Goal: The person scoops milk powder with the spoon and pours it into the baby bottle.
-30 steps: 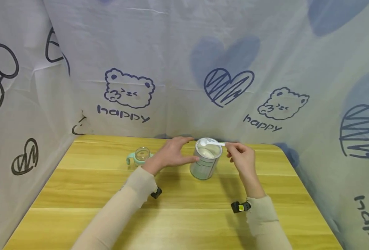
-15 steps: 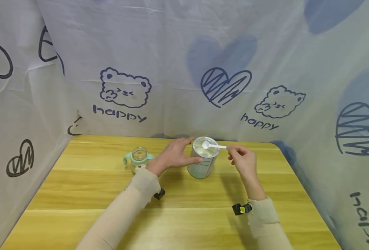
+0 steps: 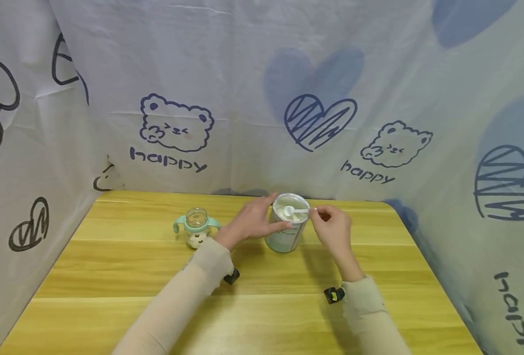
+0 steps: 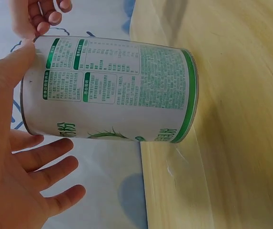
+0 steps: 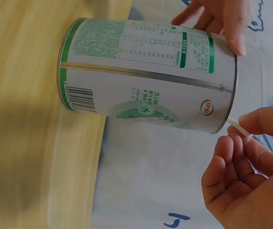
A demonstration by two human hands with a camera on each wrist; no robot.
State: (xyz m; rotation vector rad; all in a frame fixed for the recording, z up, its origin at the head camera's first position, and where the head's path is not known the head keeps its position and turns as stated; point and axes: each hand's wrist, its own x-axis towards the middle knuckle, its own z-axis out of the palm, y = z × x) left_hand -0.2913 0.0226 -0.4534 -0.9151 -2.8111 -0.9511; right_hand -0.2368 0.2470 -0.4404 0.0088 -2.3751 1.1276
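Right hand (image 3: pixel 331 229) (thumb and finger) pinches spoon (image 3: pixel 294 211) over tin (image 3: pixel 287 228).

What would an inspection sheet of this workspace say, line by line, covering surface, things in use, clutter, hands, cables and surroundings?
Surface: wooden table, light planks.
Things in use: open tin standing upright with pale powder inside; white scoop over its mouth.
Clutter: small glass bottle with teal handles, left of the tin, some white powder at its bottom.
Hands: left hand steadies the tin's side with straight fingers; right hand pinches the scoop's handle.
Cables: nothing seen.
Surroundings: cloth backdrop printed with bears, hearts and "happy" on three sides.
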